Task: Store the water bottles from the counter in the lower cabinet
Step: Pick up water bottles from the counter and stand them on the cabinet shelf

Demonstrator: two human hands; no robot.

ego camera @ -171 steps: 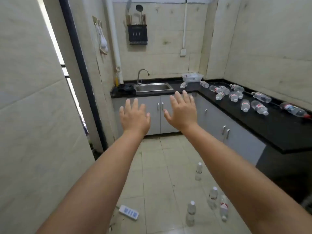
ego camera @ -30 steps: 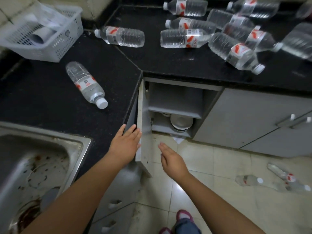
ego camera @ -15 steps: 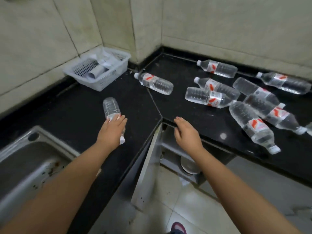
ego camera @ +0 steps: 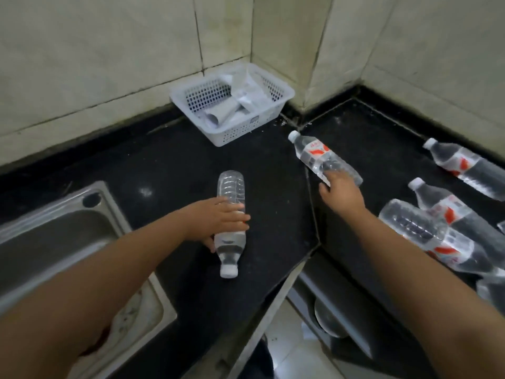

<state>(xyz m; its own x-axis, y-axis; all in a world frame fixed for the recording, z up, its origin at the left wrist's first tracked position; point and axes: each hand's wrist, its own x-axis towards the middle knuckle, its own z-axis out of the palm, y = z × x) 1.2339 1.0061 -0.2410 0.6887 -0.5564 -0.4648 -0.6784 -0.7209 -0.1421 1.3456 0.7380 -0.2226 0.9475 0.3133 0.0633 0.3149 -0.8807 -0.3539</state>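
Black stone counter (ego camera: 169, 165), L-shaped, wrapping a tiled corner. Left hand (ego camera: 216, 220) laid over the middle of a clear plastic water bottle with white cap (ego camera: 230, 214); fingers (ego camera: 232, 212) curled across the top, thumb under the near side, so closed around the bottle. Bottle lying flat on the counter, cap pointing toward the camera, base toward the wall, just right of the stainless steel sink (ego camera: 68, 242).

Right hand (ego camera: 341, 192) reaching forward onto a second clear bottle with red-and-white label (ego camera: 322, 157), lying across the counter seam, cap toward the corner. Fingertips touching its base end; whether closed around it or only resting there, cannot tell. Hands well apart, one bottle each.

Further clear red-labelled bottles (ego camera: 437, 228) lying on their sides at right, some touching each other, one more (ego camera: 470, 168) nearer the wall.

White perforated plastic basket (ego camera: 276, 110) in the corner against the tiles, holding rolled papers.

Below the counter edge, grey lower cabinet door (ego camera: 262, 318) standing open; pale round dish (ego camera: 328, 318) on the shelf inside.
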